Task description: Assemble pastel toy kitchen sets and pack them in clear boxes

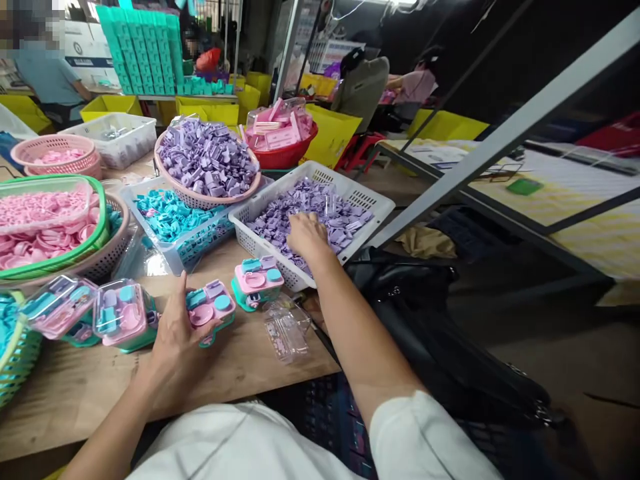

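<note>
My left hand [177, 327] grips a small plastic toy box [213, 303], thumb along its near side. The box has a green base and a pink top with blue and purple pieces set into it. My right hand [309, 235] reaches into a white basket [377, 200] of small purple plastic pieces [345, 223], its fingers curled down among them. Whatever those fingertips pinch is hidden. A similar toy box [257, 283] stands between the hands, without a lid. Left of my left hand sit two clear-lidded toy boxes, one closer [125, 313] and one farther [63, 307].
Clear plastic covers [287, 333] lie near the table's front edge. Behind are a tub of blue pieces [173, 213], a pink basket heaped with purple parts [207, 160], and a green-rimmed basket of pink parts [45, 233]. A metal post [460, 160] slants at right. People sit farther back.
</note>
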Tool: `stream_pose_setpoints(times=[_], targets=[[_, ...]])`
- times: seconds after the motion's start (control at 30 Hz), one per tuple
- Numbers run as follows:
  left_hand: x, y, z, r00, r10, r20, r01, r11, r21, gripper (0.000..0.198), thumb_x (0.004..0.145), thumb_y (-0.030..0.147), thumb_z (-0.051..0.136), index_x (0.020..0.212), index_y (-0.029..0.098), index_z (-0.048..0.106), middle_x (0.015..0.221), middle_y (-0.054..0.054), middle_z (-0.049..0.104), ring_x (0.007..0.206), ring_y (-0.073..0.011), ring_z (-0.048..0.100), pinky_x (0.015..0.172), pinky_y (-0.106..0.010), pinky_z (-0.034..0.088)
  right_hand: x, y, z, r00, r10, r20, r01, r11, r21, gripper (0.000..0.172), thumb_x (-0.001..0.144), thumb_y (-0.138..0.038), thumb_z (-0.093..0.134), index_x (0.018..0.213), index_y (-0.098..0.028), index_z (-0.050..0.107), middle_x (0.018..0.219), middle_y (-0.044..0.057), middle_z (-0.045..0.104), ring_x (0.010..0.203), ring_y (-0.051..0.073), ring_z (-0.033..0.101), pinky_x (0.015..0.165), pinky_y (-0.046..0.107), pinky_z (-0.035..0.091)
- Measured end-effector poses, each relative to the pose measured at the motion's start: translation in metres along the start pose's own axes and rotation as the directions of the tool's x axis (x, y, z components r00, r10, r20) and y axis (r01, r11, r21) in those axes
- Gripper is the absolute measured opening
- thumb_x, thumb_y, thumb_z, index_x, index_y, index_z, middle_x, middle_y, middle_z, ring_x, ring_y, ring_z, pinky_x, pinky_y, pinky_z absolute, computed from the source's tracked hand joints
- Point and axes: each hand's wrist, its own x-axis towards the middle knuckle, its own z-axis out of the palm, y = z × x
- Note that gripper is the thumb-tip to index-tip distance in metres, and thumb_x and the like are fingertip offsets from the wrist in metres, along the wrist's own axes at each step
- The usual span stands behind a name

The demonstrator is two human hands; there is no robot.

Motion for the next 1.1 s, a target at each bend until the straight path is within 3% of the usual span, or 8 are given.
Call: stream_pose_setpoints(times=[0.17,0.33,0.47,0.67,0.77,0.87,0.97,1.1], targets=[[-0.005,-0.008,-0.004,0.997,-0.035,-0.075,0.037,0.999,0.028,0.103,0.081,0.063,0.066,0.159,0.030,0.006,0.118,-0.016,0.061,0.103,-0.0385,0.065,0.083,-0.061,0.057,0.033,0.002,0.010,0.999,0.012,0.043,-0.014,0.999,0.043,0.018,0.090,-0.014,0.055,0.086,-0.007,0.072,0.100,0.020,0.073,0.114,0.031,0.063,0.104,0.051,0.037],[-0.008,-0.009,-0.004,0.989,-0.071,-0.129,0.078,0.996,0.051,0.103,0.081,0.064,0.066,0.158,0.026,0.009,0.118,-0.017,0.061,0.106,-0.0371,0.062,0.087,-0.061,0.054,-0.025,0.005,-0.030,0.981,-0.060,-0.185,0.115,0.946,0.304,0.028,0.099,-0.028,0.038,0.108,-0.015,0.062,0.106,0.012,0.070,0.102,0.021,0.068,0.093,0.038,0.049],[-0.005,-0.010,-0.005,0.980,-0.133,-0.148,0.147,0.986,0.083,0.102,0.081,0.068,0.063,0.157,0.020,0.015,0.124,-0.017,0.058,0.114,-0.0363,0.059,0.096,-0.057,0.050,-0.123,-0.020,-0.022,0.956,-0.027,-0.291,0.281,0.350,0.894,0.021,0.093,-0.046,0.054,0.093,-0.025,0.052,0.083,0.003,0.067,0.076,0.018,0.068,0.079,0.037,0.057],[0.003,-0.018,-0.008,0.961,-0.190,-0.201,0.222,0.963,0.150,0.106,0.079,0.067,0.067,0.152,0.003,0.023,0.131,-0.024,0.054,0.122,-0.0402,0.053,0.103,-0.057,0.043,-0.227,-0.063,0.093,0.980,-0.025,0.197,-0.195,0.070,0.978,0.036,0.087,-0.060,0.055,0.090,-0.025,0.050,0.088,0.004,0.068,0.086,0.020,0.070,0.086,0.045,0.060],[0.004,-0.019,-0.008,0.962,-0.194,-0.193,0.226,0.960,0.165,0.103,0.080,0.067,0.067,0.151,0.005,0.027,0.134,-0.025,0.052,0.124,-0.0411,0.051,0.106,-0.057,0.041,-0.245,-0.054,0.111,0.944,-0.025,0.330,-0.323,0.136,0.936,0.044,0.089,-0.063,0.052,0.103,-0.022,0.057,0.105,0.009,0.071,0.098,0.022,0.071,0.088,0.045,0.060],[0.003,-0.016,-0.009,0.960,-0.204,-0.194,0.237,0.957,0.165,0.102,0.080,0.068,0.065,0.152,0.008,0.026,0.132,-0.024,0.054,0.124,-0.0410,0.052,0.108,-0.059,0.038,-0.256,-0.034,0.082,0.881,-0.173,0.439,-0.308,0.495,0.812,0.047,0.094,-0.058,0.047,0.117,-0.019,0.061,0.102,0.011,0.073,0.086,0.023,0.073,0.076,0.043,0.062],[0.000,-0.006,-0.009,0.964,-0.214,-0.155,0.241,0.952,0.189,0.104,0.082,0.066,0.064,0.154,0.005,0.021,0.133,-0.026,0.053,0.127,-0.0419,0.049,0.109,-0.058,0.038,-0.254,-0.022,0.043,0.868,-0.297,0.399,0.038,0.840,0.542,0.036,0.096,-0.045,0.050,0.115,-0.018,0.066,0.083,0.008,0.072,0.078,0.026,0.071,0.078,0.047,0.060],[-0.015,0.015,-0.009,0.980,-0.194,-0.047,0.200,0.958,0.208,0.104,0.084,0.057,0.066,0.158,0.007,0.013,0.132,-0.026,0.053,0.124,-0.0409,0.052,0.103,-0.055,0.043,-0.220,-0.024,0.026,0.784,-0.573,0.237,0.503,0.811,0.297,0.070,0.082,-0.021,0.070,0.146,-0.022,0.044,0.142,0.014,0.055,0.133,0.034,0.051,0.103,0.053,0.051]])
